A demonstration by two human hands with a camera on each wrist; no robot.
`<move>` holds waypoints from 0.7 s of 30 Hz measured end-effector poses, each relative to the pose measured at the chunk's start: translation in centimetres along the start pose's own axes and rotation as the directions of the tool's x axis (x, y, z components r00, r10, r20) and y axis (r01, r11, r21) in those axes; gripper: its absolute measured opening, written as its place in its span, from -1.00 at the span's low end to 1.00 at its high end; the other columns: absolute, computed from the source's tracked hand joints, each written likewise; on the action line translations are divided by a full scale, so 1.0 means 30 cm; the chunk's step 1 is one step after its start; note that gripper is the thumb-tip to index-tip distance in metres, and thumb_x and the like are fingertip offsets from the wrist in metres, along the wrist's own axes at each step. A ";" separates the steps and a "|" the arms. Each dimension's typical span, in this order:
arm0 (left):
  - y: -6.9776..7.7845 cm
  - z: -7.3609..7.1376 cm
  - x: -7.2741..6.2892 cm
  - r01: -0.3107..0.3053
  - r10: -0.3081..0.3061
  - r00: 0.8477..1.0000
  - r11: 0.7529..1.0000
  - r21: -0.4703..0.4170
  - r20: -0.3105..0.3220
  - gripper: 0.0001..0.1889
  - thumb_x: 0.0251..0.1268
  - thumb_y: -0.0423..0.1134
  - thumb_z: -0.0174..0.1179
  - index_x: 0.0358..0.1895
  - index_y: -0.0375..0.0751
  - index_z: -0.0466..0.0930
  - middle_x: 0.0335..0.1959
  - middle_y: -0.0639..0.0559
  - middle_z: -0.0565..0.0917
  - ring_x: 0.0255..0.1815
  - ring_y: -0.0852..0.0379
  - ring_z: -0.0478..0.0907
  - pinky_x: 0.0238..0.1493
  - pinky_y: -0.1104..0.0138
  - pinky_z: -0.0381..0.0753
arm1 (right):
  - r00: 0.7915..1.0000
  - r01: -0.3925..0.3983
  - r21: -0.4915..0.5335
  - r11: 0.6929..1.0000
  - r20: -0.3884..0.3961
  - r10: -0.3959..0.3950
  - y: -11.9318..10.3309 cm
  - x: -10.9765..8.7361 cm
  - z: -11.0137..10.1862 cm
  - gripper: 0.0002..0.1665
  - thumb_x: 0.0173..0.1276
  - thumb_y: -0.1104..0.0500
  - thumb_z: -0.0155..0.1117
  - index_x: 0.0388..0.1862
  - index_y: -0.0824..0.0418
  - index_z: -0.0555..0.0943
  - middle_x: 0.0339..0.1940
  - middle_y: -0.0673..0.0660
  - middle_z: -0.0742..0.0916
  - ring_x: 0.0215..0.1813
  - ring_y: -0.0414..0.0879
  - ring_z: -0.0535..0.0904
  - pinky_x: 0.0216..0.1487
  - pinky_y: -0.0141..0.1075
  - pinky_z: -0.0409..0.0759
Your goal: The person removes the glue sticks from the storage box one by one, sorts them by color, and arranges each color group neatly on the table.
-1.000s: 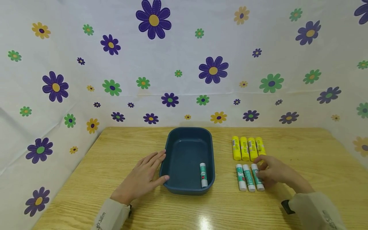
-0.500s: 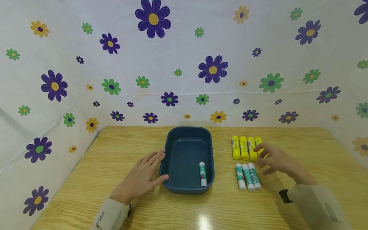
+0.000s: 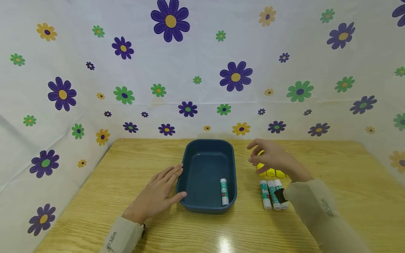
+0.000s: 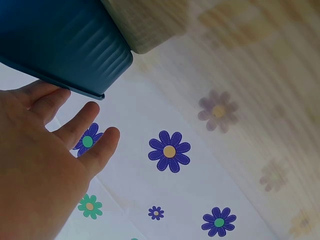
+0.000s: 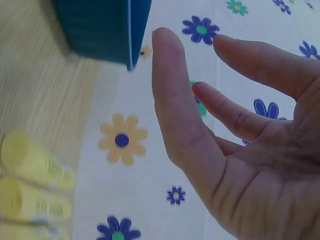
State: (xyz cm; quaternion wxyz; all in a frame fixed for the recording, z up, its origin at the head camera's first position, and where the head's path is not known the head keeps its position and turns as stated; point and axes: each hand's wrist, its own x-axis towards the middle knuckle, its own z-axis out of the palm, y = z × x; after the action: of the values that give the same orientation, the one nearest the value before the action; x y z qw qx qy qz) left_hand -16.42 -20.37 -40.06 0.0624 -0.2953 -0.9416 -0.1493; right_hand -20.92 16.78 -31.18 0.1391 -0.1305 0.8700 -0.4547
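A dark blue rectangular bin (image 3: 207, 165) stands mid-table, with one white-and-green glue stick (image 3: 224, 192) lying in its near right corner. My left hand (image 3: 156, 195) rests fingers and thumb against the bin's left rim; the left wrist view shows fingertips (image 4: 62, 95) touching it. Above the row of yellow glue sticks (image 3: 270, 173) hovers my right hand (image 3: 269, 156), fingers loosely bent, holding nothing; it hides most of them. In the right wrist view the yellow glue sticks (image 5: 37, 200) lie below that hand. Several white-and-green glue sticks (image 3: 265, 195) lie nearer, partly behind the right wrist.
The wooden table (image 3: 126, 168) runs back to a white flower-print cloth (image 3: 199, 63), which hangs behind and along both sides. A dark wrist strap (image 3: 280, 195) sits at the right cuff.
My right hand has left the nearest right-hand green glue stick, now beside its row, and moved up and left over the yellow ones. My left hand stays at the bin.
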 end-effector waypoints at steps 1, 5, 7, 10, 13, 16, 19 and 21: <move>0.000 0.000 0.000 0.000 0.000 1.000 1.000 -0.001 0.000 -0.17 0.49 0.22 0.07 0.56 -0.33 0.20 0.61 -0.09 0.16 0.56 -0.25 0.13 0.46 -0.20 0.16 | 1.000 0.002 0.015 1.000 0.005 -0.002 -0.011 0.014 0.011 -0.47 0.41 0.35 0.25 0.30 0.48 0.38 -0.03 0.38 0.59 -0.15 0.15 0.64 -0.25 -0.09 0.76; 0.001 -0.001 0.001 -0.002 0.002 1.000 1.000 -0.002 -0.002 -0.18 0.49 0.22 0.07 0.55 -0.33 0.21 0.61 -0.10 0.17 0.56 -0.25 0.14 0.46 -0.21 0.16 | 1.000 0.003 0.076 0.997 0.026 -0.005 -0.042 0.070 0.056 -0.48 0.42 0.36 0.22 0.30 0.50 0.38 -0.06 0.37 0.59 -0.10 0.22 0.64 -0.23 -0.07 0.76; 0.000 -0.001 0.001 -0.002 0.002 1.000 1.000 0.000 -0.004 -0.18 0.49 0.22 0.07 0.55 -0.33 0.22 0.61 -0.10 0.17 0.55 -0.26 0.15 0.46 -0.21 0.16 | 0.999 0.004 0.111 0.994 0.040 -0.008 -0.052 0.096 0.081 -0.50 0.44 0.37 0.20 0.30 0.50 0.38 -0.06 0.36 0.57 -0.09 0.23 0.62 -0.21 -0.06 0.76; -0.001 -0.001 -0.001 -0.001 0.001 1.000 1.000 0.003 -0.005 -0.18 0.48 0.22 0.08 0.55 -0.33 0.22 0.61 -0.09 0.17 0.55 -0.25 0.15 0.46 -0.20 0.16 | 0.998 0.010 0.164 0.986 0.063 -0.021 -0.066 0.127 0.125 -0.51 0.45 0.38 0.20 0.28 0.52 0.37 -0.07 0.35 0.56 -0.07 0.26 0.62 -0.20 -0.06 0.76; -0.001 0.000 -0.001 0.000 0.000 1.000 1.000 0.005 -0.005 -0.18 0.49 0.23 0.07 0.55 -0.33 0.21 0.61 -0.09 0.17 0.55 -0.25 0.15 0.46 -0.20 0.16 | 0.996 0.014 0.196 0.981 0.087 -0.032 -0.074 0.150 0.169 -0.52 0.44 0.39 0.19 0.28 0.53 0.37 -0.07 0.35 0.58 -0.07 0.28 0.62 -0.19 -0.07 0.76; 0.000 0.000 0.000 0.001 -0.001 1.000 1.000 0.006 -0.002 -0.17 0.49 0.24 0.06 0.56 -0.32 0.21 0.61 -0.09 0.16 0.55 -0.24 0.15 0.46 -0.20 0.16 | 0.995 -0.002 0.202 0.979 0.100 -0.019 -0.074 0.174 0.209 -0.51 0.43 0.39 0.22 0.28 0.52 0.38 -0.06 0.36 0.60 -0.06 0.27 0.64 -0.21 -0.08 0.76; 0.000 0.001 0.001 0.005 -0.005 1.000 1.000 0.008 0.000 -0.17 0.49 0.25 0.04 0.56 -0.31 0.21 0.61 -0.08 0.16 0.56 -0.23 0.14 0.47 -0.19 0.15 | 0.995 -0.018 0.196 0.980 0.103 -0.002 -0.071 0.193 0.238 -0.53 0.42 0.39 0.24 0.26 0.50 0.40 -0.08 0.34 0.62 -0.11 0.22 0.65 -0.22 -0.09 0.76; -0.001 0.001 0.001 0.005 -0.005 1.000 1.000 0.012 0.000 -0.17 0.50 0.26 0.03 0.56 -0.30 0.20 0.62 -0.07 0.16 0.56 -0.23 0.14 0.47 -0.19 0.15 | 0.995 -0.025 0.182 0.983 0.101 0.006 -0.070 0.201 0.249 -0.54 0.42 0.39 0.24 0.24 0.49 0.41 -0.12 0.32 0.62 -0.14 0.18 0.65 -0.23 -0.10 0.76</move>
State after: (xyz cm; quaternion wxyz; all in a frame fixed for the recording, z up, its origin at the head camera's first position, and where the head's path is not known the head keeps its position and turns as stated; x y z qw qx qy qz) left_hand -16.45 -20.36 -40.10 0.0640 -0.2926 -0.9431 -0.1441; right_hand -23.61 7.84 -34.28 0.1977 -0.1329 0.8173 -0.5247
